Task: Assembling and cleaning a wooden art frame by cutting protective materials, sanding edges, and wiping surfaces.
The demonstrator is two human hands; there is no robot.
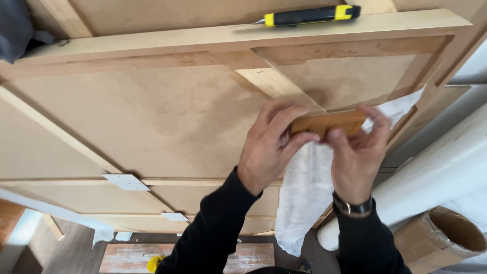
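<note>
Closest to you, down by the floor, there's a cardboard tube (449,236) at lower right with a fat white roll (436,172) lying beside it. Then your two hands: your left hand (269,147) and your right hand (357,152), the one with the wristwatch (353,207), are both on a small wooden block (329,123). Fingers of each hand are pinching it from its two ends, thumbs underneath. A sheet of white paper (307,198) hangs down beneath the block and your hands. All that sits right over the big fibreboard panel (152,122), near its diagonal wooden brace (276,86). Farther up, a yellow and black utility knife (312,15) rests on the panel's top rail (228,36).
</note>
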